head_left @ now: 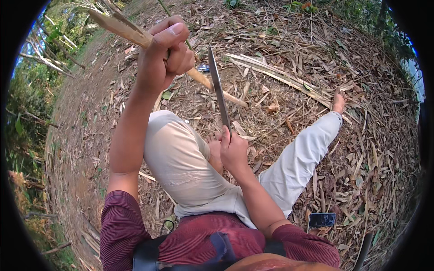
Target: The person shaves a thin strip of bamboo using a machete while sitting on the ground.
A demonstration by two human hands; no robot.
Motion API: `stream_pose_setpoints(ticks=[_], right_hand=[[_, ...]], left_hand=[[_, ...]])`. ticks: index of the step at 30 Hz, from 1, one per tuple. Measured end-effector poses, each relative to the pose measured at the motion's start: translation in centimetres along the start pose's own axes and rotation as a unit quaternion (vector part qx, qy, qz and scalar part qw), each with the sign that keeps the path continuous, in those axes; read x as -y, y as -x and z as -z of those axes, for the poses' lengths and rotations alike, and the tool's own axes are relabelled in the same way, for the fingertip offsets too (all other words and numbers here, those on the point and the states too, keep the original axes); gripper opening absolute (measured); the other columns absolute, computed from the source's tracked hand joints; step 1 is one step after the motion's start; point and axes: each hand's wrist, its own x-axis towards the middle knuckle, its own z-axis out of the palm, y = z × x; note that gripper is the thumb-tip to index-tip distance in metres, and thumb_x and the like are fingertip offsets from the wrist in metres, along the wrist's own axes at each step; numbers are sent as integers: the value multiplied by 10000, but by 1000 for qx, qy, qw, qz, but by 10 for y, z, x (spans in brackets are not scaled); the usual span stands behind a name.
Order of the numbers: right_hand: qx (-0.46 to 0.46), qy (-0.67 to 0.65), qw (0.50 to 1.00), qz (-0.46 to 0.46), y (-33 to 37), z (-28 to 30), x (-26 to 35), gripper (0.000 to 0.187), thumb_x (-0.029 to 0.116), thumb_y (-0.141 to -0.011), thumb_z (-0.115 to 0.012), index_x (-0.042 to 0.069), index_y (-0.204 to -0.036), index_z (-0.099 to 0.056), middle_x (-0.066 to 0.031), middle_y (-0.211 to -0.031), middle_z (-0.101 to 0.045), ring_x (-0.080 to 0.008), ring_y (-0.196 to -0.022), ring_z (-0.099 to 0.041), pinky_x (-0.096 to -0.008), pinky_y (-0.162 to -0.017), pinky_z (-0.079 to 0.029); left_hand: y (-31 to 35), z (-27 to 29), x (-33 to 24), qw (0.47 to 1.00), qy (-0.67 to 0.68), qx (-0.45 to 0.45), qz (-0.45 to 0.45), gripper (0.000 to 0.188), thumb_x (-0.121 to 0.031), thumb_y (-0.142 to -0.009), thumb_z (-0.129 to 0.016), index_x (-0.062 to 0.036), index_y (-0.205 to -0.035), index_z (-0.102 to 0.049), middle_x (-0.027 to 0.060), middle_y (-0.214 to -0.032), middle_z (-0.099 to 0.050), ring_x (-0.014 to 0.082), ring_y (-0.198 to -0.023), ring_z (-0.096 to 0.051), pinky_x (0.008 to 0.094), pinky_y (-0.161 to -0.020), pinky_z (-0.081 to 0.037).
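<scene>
My left hand [169,47] is raised at the upper left, its fingers wrapped round a peeled, pale wooden stick [120,28]. The stick's thick upper end looks notched or split. From my fist the rest of it slants down to the right, toward the ground. Low in the middle, my right hand [233,151] is closed on a long knife [219,90], its handle mostly hidden in the fingers. The blade points up and away from me and crosses in front of the stick's lower part. Whether blade and stick touch, I cannot tell.
Long split strips of wood [285,77] lie beyond the blade, reaching my outstretched right foot [338,101]. A dark phone [322,220] rests on the leaves at my right. Near the stick is a small blue packet [203,68]. Dry leaves and shavings cover the ground; brush [29,104] stands left.
</scene>
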Motion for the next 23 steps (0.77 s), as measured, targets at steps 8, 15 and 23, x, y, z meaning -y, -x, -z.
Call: stream_pose_setpoints(ticks=[8, 15, 23], right_hand=[[-159, -311, 937, -3, -15, 70, 56, 539, 473, -1044, -379, -15, -882, -544, -34, -589, -469, -121, -483, -455, -262, -450, -356], [-60, -145, 987, -23, -2, 19, 25, 394, 267, -1041, -477, -5, -775, -577, -71, -610, -595, -158, -509, -581, -308, -489, -454], [-108, -326, 934, 104, 8, 43, 49, 434, 407, -1025, -494, -4, -936, -603, -95, -584, -541, -148, -484, -532, -254, -435, -394]], left_hand=[[0, 16, 5, 997, 58, -7, -42, 243, -254, -991, -397, -140, -789, -326, -70, -421, -216, 79, -344, -186, 271, -423, -268], [-3, 12, 0, 995, 61, 79, -21, 188, -181, -942, -437, -102, -789, -360, -60, -431, -238, 76, -346, -200, 281, -427, -266], [4, 8, 3, 988, 87, 115, -58, 159, -138, -911, -471, -70, -809, -370, -59, -441, -274, 77, -347, -226, 286, -435, -278]])
